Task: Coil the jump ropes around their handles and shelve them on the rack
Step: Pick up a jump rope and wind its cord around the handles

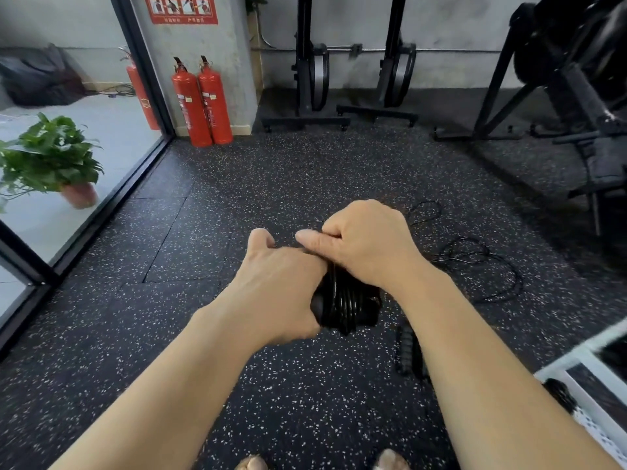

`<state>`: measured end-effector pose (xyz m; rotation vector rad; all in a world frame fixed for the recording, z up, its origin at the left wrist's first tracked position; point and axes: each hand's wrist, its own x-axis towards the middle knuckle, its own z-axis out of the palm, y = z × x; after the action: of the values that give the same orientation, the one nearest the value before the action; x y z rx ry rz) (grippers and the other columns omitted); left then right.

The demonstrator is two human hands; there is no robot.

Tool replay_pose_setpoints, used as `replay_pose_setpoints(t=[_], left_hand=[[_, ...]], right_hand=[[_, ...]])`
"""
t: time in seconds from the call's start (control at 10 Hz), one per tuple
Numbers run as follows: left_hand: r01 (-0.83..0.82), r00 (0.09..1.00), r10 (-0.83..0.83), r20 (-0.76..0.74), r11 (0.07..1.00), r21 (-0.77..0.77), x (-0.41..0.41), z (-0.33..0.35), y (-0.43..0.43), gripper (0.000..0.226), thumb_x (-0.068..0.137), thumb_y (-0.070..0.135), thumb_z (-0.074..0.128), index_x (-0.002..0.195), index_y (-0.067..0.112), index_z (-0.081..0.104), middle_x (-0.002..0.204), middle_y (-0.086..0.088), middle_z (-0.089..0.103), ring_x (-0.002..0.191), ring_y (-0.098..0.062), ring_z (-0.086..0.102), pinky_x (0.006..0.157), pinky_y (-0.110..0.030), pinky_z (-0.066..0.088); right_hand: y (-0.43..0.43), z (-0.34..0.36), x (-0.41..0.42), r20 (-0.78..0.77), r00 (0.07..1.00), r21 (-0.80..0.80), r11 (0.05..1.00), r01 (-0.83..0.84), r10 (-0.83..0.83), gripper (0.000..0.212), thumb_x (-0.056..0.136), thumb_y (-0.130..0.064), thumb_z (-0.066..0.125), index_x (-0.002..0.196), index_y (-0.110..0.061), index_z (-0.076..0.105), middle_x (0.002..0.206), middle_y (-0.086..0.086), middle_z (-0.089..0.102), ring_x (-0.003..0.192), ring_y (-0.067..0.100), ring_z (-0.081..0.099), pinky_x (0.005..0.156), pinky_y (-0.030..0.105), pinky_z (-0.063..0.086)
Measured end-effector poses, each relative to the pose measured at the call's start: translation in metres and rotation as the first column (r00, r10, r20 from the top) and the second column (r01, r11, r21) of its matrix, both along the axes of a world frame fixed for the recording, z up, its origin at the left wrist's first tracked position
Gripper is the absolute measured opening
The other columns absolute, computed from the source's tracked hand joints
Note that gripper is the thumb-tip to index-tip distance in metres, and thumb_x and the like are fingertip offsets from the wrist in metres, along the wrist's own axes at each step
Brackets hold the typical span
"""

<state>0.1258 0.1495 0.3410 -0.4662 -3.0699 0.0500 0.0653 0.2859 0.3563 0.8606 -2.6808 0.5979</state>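
Note:
A black jump rope (pixel 342 303), wound in several turns round its handles, hangs in front of me above the speckled floor. My left hand (pixel 278 283) grips the bundle from the left. My right hand (pixel 363 242) pinches the rope at the bundle's top, thumb against forefinger. A second black jump rope (pixel 475 262) lies loose on the floor to the right, and its handles (pixel 407 351) rest beside my right forearm. The white rack (pixel 583 361) shows at the lower right edge.
Two red fire extinguishers (pixel 203 103) stand by a pillar at the back left. A potted plant (pixel 51 161) sits behind a glass wall on the left. Black exercise machines (pixel 339 72) line the back wall and the right side.

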Motion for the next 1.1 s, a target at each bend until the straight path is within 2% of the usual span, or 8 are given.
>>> replay_pose_setpoints(t=[0.1,0.4,0.6,0.7,0.8,0.9,1.0,1.1], left_hand=[[0.099,0.995,-0.099,-0.030,0.995,0.020,0.001,-0.003,0.001,0.019,0.074,0.035,0.058,0.071,0.029,0.041,0.069,0.013,0.051,0.069,-0.005,0.050,0.097,-0.038,0.024],[0.191,0.980,-0.197,-0.009,0.941,0.278,0.006,0.007,0.005,0.023,0.063,0.029,0.060,0.079,0.025,0.044,0.065,0.007,0.053,0.069,-0.012,0.052,0.091,-0.018,0.022],[0.132,0.991,-0.135,-0.020,0.908,0.397,0.007,0.008,-0.001,0.059,0.062,0.034,0.069,0.106,0.032,0.030,0.072,0.010,0.064,0.073,-0.004,0.058,0.099,-0.004,0.007],[0.121,0.992,-0.127,-0.020,0.876,0.467,0.010,0.008,-0.005,0.066,0.063,0.030,0.073,0.103,0.035,0.021,0.071,0.010,0.064,0.070,-0.010,0.061,0.104,-0.010,0.013],[0.083,0.993,-0.110,0.029,0.874,0.480,0.010,0.009,-0.007,0.065,0.065,0.030,0.075,0.109,0.037,0.028,0.068,0.013,0.059,0.078,0.001,0.057,0.104,-0.009,0.011],[-0.012,0.995,-0.045,0.087,0.829,0.559,0.010,0.011,-0.010,0.056,0.069,0.029,0.076,0.111,0.035,0.039,0.071,0.014,0.057,0.094,0.006,0.044,0.093,-0.013,0.030],[-0.070,0.995,0.013,0.099,0.803,0.592,0.006,0.012,-0.013,0.054,0.071,0.029,0.075,0.111,0.036,0.040,0.075,0.012,0.059,0.091,0.001,0.047,0.064,-0.017,0.036],[-0.138,0.990,0.089,0.110,0.774,0.618,0.002,0.011,-0.016,0.061,0.067,0.031,0.077,0.116,0.035,0.041,0.082,0.015,0.060,0.088,-0.008,0.054,0.068,-0.025,0.040]], right_hand=[[0.005,-0.007,-0.008,0.194,0.981,-0.067,0.998,0.023,-0.010,0.069,0.082,-0.070,0.051,0.050,-0.009,0.053,0.043,-0.003,0.042,0.046,0.011,0.041,0.057,0.031,0.039],[0.016,-0.020,-0.008,0.720,0.636,-0.489,0.853,0.183,0.277,0.055,0.086,-0.052,0.062,0.048,-0.016,0.045,0.048,-0.002,0.041,0.042,0.009,0.036,0.047,0.020,0.033],[0.005,-0.026,-0.010,0.818,0.526,-0.408,0.880,0.246,0.232,0.054,0.092,-0.048,0.056,0.048,-0.019,0.043,0.045,-0.008,0.038,0.039,0.007,0.035,0.043,0.019,0.031],[0.005,-0.024,-0.005,0.827,0.508,-0.369,0.914,0.166,0.241,0.045,0.098,-0.027,0.048,0.058,-0.009,0.053,0.042,-0.008,0.043,0.036,0.005,0.040,0.044,0.020,0.034],[0.008,-0.024,0.004,0.823,0.494,-0.451,0.851,0.270,0.280,0.062,0.100,-0.002,0.031,0.043,-0.013,0.054,0.025,-0.008,0.041,0.024,-0.001,0.043,0.039,0.012,0.036],[0.007,-0.039,0.011,0.833,0.435,-0.539,0.675,0.503,0.341,0.043,0.102,0.001,0.023,0.064,-0.008,0.042,0.028,-0.005,0.047,0.024,0.001,0.046,0.032,0.013,0.039],[-0.009,-0.063,0.000,0.802,0.384,-0.591,0.513,0.623,0.458,0.036,0.102,-0.001,0.027,0.072,-0.008,0.046,0.050,0.000,0.061,0.045,0.007,0.058,0.043,0.015,0.046],[-0.021,-0.055,-0.004,0.780,0.442,-0.616,0.425,0.663,0.442,0.026,0.104,-0.014,0.032,0.087,-0.010,0.051,0.082,0.005,0.056,0.071,0.014,0.054,0.064,0.024,0.047]])
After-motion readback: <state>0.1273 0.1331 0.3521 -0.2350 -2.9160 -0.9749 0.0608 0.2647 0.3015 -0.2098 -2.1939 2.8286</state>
